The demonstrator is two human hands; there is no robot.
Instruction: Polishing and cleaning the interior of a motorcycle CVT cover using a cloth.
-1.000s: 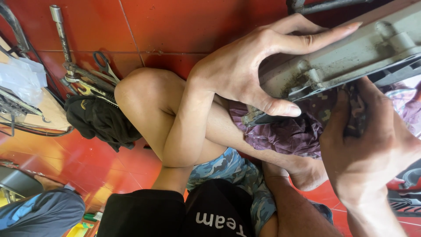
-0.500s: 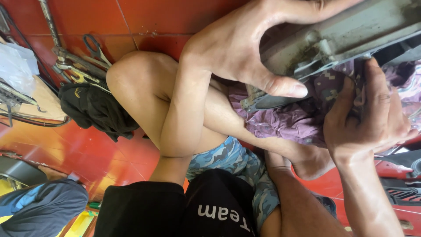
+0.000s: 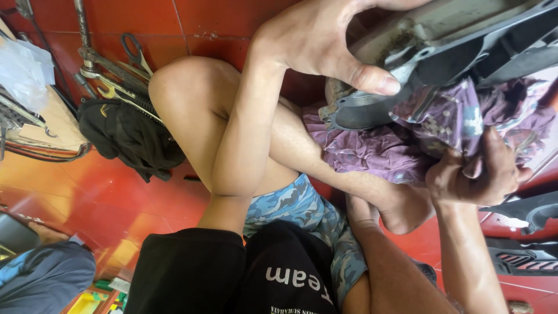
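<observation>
The red tiled floor [image 3: 104,192] carries everything here, with a black cloth [image 3: 125,134] lying crumpled on it towards its far side. Wrenches [image 3: 107,72] and scissors [image 3: 135,51] lie on the tiles just beyond the cloth, touching its far edge, and a board [image 3: 49,119] with a clear bag [image 3: 20,70] on it sits beside them. Black plastic panels [image 3: 526,232] rest on the floor at the opposite side.

Black short-sleeved shirt [image 3: 232,273] with white lettering; blue camouflage-patterned shorts [image 3: 302,212]. Arms, hands, legs bare; feet seemingly bare too, partly hidden.
</observation>
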